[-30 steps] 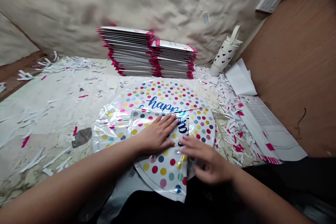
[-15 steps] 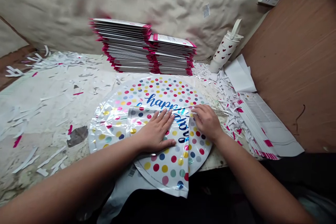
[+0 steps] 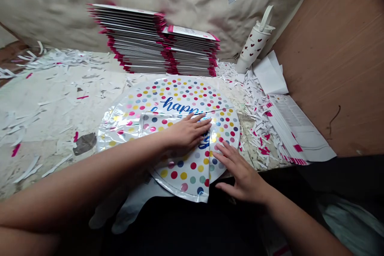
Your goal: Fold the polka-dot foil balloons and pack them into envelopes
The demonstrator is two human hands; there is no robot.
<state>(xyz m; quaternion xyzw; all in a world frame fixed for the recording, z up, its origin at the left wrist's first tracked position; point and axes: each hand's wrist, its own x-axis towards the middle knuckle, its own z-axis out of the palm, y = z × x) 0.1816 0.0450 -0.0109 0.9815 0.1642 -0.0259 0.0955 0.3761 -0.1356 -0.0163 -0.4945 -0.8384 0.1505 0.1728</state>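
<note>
A folded foil balloon [image 3: 186,172], white with coloured dots, lies over flat round balloons [image 3: 180,88] of the same pattern, with blue "happy" lettering showing above the fold. My left hand [image 3: 190,130] rests flat on the folded piece, fingers spread over part of its lettering. Just right of the folded edge is my right hand [image 3: 240,174], fingers apart and nothing held; whether its fingertips touch the lower balloon I cannot tell. The lower point of the folded balloon hangs past the table's front edge.
Two stacks of pink-edged flat packets [image 3: 141,44] stand at the back. A white tumbler with hearts [image 3: 254,48] is to their right. Printed card sleeves [image 3: 300,128] lie at the right, beside paper strips [image 3: 252,100]. More scraps [image 3: 72,60] litter the left.
My right hand went up to the top corner of the fold, then came back down beside its right edge. My left hand slid right across the folded balloon. The view shifted slightly.
</note>
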